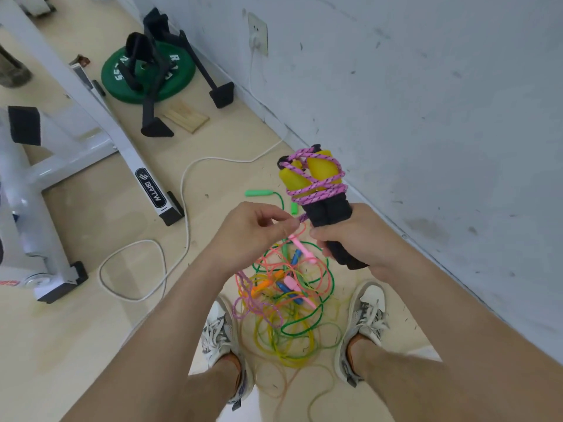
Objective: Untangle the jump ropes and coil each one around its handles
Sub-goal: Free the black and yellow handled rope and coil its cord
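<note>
Head view: right hand (362,239) is gripping the paired black foam handles with yellow ends (329,214); left hand (249,236) is pinching the loose pink-purple braided rope (316,190), which is wrapping only their tops, so coiling looks early. Tangle of thin green, pink and yellow ropes (289,300) is lying on the pale floor (122,345) between the shoes. Grey wall (426,117) is crowding the right; open floor is lying to the left.

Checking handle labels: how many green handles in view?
2. One green handle lies on the floor beyond the left hand; the other sits just right of it. More may hide in the tangle.
</note>
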A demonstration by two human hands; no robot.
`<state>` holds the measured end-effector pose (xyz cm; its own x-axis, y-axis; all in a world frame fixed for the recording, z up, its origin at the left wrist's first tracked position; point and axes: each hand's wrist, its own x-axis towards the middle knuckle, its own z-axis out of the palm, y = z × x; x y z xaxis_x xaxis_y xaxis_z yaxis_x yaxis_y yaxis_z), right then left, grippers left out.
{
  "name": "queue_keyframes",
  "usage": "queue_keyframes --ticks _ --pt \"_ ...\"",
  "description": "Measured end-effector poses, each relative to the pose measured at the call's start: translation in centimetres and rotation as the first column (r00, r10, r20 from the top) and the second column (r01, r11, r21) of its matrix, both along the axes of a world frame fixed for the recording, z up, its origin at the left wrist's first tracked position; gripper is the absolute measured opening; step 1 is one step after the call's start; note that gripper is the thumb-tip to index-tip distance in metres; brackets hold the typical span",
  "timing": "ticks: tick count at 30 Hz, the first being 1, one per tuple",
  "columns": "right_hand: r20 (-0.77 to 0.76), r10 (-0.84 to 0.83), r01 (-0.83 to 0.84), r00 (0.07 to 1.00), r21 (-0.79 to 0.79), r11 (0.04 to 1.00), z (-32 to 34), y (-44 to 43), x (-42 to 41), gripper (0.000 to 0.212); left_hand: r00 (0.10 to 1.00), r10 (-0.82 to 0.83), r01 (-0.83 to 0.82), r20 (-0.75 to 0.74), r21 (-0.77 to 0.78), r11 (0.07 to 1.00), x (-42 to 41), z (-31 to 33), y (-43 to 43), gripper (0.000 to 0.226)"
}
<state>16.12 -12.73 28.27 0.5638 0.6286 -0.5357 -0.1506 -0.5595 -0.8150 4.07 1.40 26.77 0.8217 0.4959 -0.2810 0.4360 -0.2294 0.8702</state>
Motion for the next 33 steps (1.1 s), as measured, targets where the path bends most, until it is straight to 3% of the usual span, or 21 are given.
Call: queue_keyframes --ticks 1,3,6,9,14,17,20,24,25,27,29,31,33 --pt "0.043 0.011 -0.009 0.999 -0.044 0.999 -0.4 0.1 0.0 0.007 0.998 -0.048 0.054 -0.036 0.183 0.982 0.0 0.1 -0.2 0.012" --pt "0.186 0.103 -0.070 0.977 -0.175 0.982 -1.4 0.5 0.1 0.011 0.977 -0.161 0.209 -0.140 0.479 0.853 0.0 0.5 -0.7 0.013" --pt "0.400 0.343 -0.147 0.850 -0.445 0.884 -2.1 0.7 0.1 0.013 0.944 -0.214 0.329 -0.251 0.659 0.676 0.2 0.8 -1.2 0.025" --pt "0.496 0.535 -0.174 0.683 -0.602 0.779 -1.5 0.5 -0.5 0.010 0.949 -0.215 0.314 -0.230 0.634 0.707 0.2 0.8 -2.6 0.035" --pt "0.443 0.745 -0.366 0.498 -0.671 0.645 -1.5 0.5 -2.1 0.007 0.971 -0.212 0.239 -0.110 0.476 0.846 0.3 1.1 -3.4 0.033" --pt "0.432 0.879 -0.463 0.204 -0.748 0.475 -0.9 0.3 -2.5 0.018 0.984 -0.171 0.176 -0.049 0.378 0.909 0.1 1.5 -1.5 0.017" --pt "0.480 0.875 -0.505 0.062 -0.741 0.442 0.2 0.4 -2.5 0.008 0.974 -0.209 0.222 -0.082 0.223 0.949 -0.5 2.1 0.0 0.019" --pt "0.566 0.816 -0.645 0.118 -0.581 0.496 1.2 0.1 -2.6 0.019 0.944 -0.245 0.253 -0.221 0.010 0.967 -1.3 1.9 1.4 0.046" --pt "0.546 0.816 -0.703 0.191 -0.504 0.502 1.7 0.1 -2.7 0.022 0.948 -0.220 0.213 -0.228 -0.054 0.975 -1.6 1.6 1.5 0.053" --pt "0.406 0.784 -0.782 0.469 -0.221 0.582 2.8 0.0 -2.5 0.024 0.970 -0.126 0.080 -0.210 -0.216 0.973 -2.1 0.7 1.8 0.058" --pt "0.214 0.679 -0.696 0.703 0.006 0.718 3.1 0.0 -1.8 0.030 0.992 0.018 -0.052 -0.126 -0.270 0.961 -2.0 0.5 1.5 0.055" --pt "0.082 0.605 -0.610 0.792 0.148 0.778 3.2 -0.1 -1.0 0.046 0.998 -0.043 0.054 0.044 -0.301 0.952 -2.4 0.1 0.9 0.032" --pt "-0.025 0.571 -0.550 0.821 0.236 0.801 3.5 -0.4 -0.6 0.041 0.997 -0.050 0.074 0.067 -0.428 0.901 -1.9 0.5 0.6 0.030"
